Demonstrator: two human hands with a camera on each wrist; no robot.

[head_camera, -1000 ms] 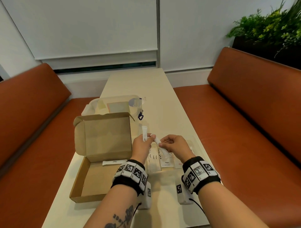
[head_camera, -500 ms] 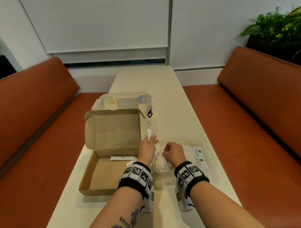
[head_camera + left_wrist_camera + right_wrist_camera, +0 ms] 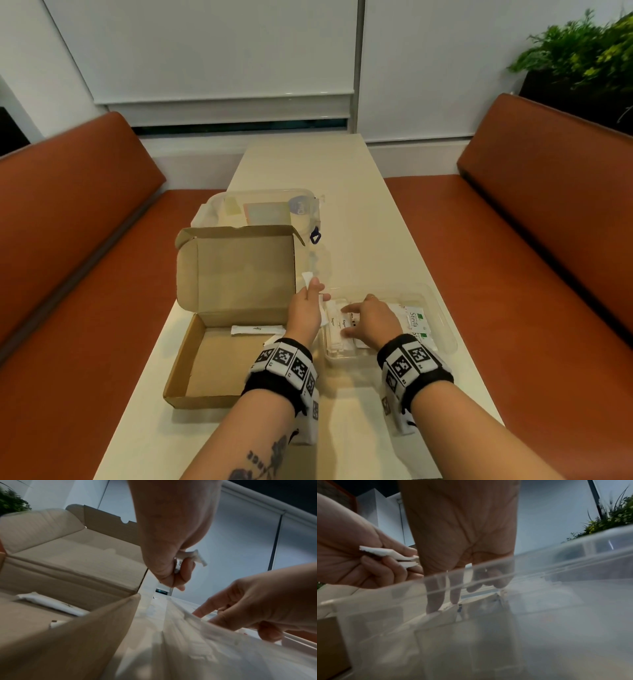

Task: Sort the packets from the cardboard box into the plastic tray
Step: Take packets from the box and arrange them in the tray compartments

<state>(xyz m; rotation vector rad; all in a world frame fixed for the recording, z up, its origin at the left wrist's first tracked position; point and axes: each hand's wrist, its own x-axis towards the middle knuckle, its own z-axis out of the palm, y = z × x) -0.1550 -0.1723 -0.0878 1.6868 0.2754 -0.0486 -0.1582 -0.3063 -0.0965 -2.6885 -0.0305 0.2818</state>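
Note:
An open cardboard box [image 3: 191, 383] lies at the table's left with a white stick packet [image 3: 257, 329] inside, also the white stick packet [image 3: 49, 603]. To its right sits a clear plastic tray [image 3: 442, 329] holding sugar sticks [image 3: 335, 329] and Stevia packets [image 3: 418, 318]. My left hand [image 3: 308, 305] holds white stick packets [image 3: 192, 556] upright between box and tray, the same packets [image 3: 388, 553] showing in the right wrist view. My right hand [image 3: 368, 320] reaches into the tray, its straight fingers [image 3: 435, 601] touching the packets there.
A clear lidded container [image 3: 260, 212] stands behind the box. Orange benches [image 3: 513, 274] flank the narrow table [image 3: 308, 161]. A planter with greenery [image 3: 582, 58] sits at the back right.
My right hand let go of the packet it held and dropped into the tray, fingers now spread on the packets. The left hand stays put with its packets. The view shifted left.

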